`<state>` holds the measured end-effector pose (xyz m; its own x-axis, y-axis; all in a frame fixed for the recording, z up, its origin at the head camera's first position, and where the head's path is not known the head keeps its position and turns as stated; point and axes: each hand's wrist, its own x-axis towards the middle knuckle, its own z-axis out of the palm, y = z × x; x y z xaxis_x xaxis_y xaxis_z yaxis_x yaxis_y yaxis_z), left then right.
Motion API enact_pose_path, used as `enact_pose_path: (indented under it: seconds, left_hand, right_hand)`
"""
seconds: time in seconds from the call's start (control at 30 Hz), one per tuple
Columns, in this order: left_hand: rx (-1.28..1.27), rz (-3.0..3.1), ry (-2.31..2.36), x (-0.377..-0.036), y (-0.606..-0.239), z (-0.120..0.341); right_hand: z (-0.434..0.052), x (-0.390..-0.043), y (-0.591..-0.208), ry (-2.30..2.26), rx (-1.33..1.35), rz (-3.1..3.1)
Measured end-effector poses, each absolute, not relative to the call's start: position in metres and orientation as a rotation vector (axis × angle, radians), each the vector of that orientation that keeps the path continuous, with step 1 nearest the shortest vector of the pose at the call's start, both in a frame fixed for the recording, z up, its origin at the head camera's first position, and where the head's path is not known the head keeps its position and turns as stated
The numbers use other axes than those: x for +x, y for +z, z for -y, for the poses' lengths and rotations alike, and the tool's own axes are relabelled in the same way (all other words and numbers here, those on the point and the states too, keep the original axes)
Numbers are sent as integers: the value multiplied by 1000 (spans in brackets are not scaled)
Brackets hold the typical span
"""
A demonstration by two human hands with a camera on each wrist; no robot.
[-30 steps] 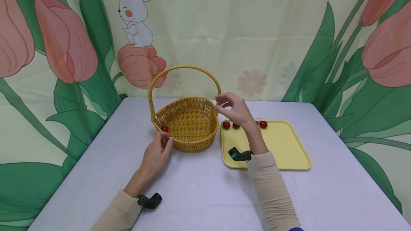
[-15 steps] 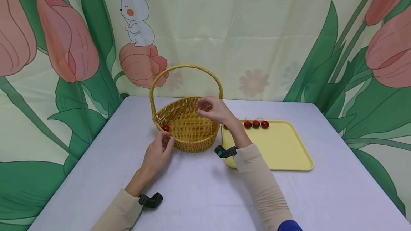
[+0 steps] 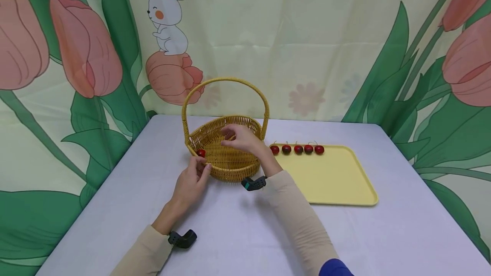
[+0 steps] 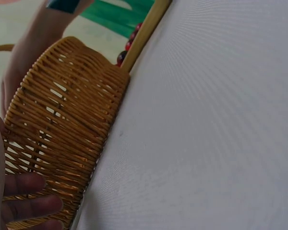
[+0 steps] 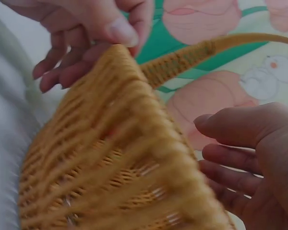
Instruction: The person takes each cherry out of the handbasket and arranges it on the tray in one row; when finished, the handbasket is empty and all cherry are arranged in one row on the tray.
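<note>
A woven wicker basket [image 3: 230, 176] with a tall arched handle stands left of centre on the table. My left hand [image 3: 189, 184] grips its front-left rim, the thumb at the top edge in the right wrist view and several fingers [image 4: 33, 207] along the outer wall in the left wrist view. Just inside that rim lies one red cherry [image 3: 201, 153]. Over the basket's opening hovers my right hand [image 3: 242, 139], its fingers loosely bent. Thumb and fingers [image 5: 230, 158] stand apart in the right wrist view, and nothing shows between them.
To the right of the basket lies a yellow tray [image 3: 337, 178], with a row of several cherries [image 3: 298, 149] along its back edge. A white cloth [image 3: 230, 233] covers the table. Behind it hangs a curtain [image 3: 307, 46] printed with tulips and a rabbit.
My right hand has moved left from the basket's right edge to above its opening, uncovering the row of cherries. The left hand has stayed at the rim.
</note>
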<state>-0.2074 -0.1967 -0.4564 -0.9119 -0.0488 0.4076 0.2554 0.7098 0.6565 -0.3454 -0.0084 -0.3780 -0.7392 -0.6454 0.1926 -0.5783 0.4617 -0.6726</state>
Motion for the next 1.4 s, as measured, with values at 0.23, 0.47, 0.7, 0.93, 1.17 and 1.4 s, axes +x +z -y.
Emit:
enact_pose_path:
  seconds: [0.23,0.47,0.7,0.93,1.17,1.4]
  left_hand:
    - [-166,2521,-1064,-206,-455,196]
    - [-161,2524,-1047,-207,-454,196]
    - [-177,2518,-1037,-207,-456,195]
    - [-189,2506,-1034,-209,-456,197]
    - [-192,2502,-1028,-210,-454,196]
    - [-187,2497,-1022,-209,-454,196]
  right_hand:
    - [32,-346,-383,-1065,-1148,-2574]
    - [50,-344,-389,-1061,-1107,-2523]
    - [63,-340,-393,-942,-1085,-2548]
    - [71,-337,-396,-773,-1124,-2540]
    - [76,-338,-402,-650,-1177,-2494]
    - [78,-336,-406,-610,-1195,-2468]
